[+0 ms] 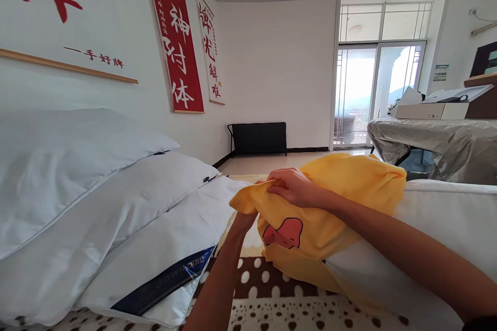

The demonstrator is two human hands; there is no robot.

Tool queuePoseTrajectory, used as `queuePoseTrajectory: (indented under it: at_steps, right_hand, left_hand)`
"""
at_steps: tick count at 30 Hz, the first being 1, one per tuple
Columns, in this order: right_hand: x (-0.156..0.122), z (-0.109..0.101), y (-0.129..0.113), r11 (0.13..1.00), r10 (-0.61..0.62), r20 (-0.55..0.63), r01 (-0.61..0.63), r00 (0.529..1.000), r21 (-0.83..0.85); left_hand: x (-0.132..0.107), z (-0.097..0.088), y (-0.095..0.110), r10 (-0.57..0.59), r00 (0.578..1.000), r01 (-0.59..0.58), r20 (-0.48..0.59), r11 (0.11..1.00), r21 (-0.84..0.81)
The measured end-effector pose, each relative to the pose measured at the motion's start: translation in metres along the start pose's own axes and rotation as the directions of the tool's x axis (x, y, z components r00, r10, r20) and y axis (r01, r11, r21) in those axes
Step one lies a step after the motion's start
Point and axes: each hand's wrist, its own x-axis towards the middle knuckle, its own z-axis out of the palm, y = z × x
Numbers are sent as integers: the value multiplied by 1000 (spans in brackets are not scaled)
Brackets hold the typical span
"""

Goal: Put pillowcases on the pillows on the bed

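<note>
A yellow pillowcase [341, 212] with a red printed shape covers part of a white pillow [361, 264], whose uncovered end sticks out at lower right. My right hand [295, 186] is closed on the cloth near its raised left corner, fingers bent over the edge. From below, my left hand [247, 220] reaches up at that same corner. The folded cloth hides most of its fingers, but it appears to grip the pillowcase too. Both hands are close together, above a brown and cream dotted blanket [256, 279].
Several white pillows [116, 191] are stacked at left, the lowest with a dark blue band [166, 279]. More white bedding [446, 212] lies at right. Behind it stands a plastic-covered table [446, 139] with boxes [430, 108]. A black folded item [259, 138] leans by the back wall.
</note>
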Motion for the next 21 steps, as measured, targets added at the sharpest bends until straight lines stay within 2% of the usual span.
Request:
queuePoseTrajectory:
  at_steps: [5,9,12,16,21]
  right_hand:
    - [-1,10,11,996,-55,-86,49,995,-78]
    - [-1,14,13,991,-56,-122,40,991,-130]
    - [-2,17,13,987,-62,-147,39,987,-155]
    - [-3,20,15,981,-92,-169,60,981,-185]
    - [-4,15,14,974,-105,-132,75,986,-212]
  left_hand:
    - [-18,-8,-8,129,981,-116,-143,989,94]
    - [-29,-11,-2,139,985,-122,-106,981,149]
    - [-32,-5,2,118,992,-106,-38,966,238]
    - [-30,9,-1,201,969,-126,-145,903,410]
    - [-33,14,-10,223,953,-121,-204,900,419]
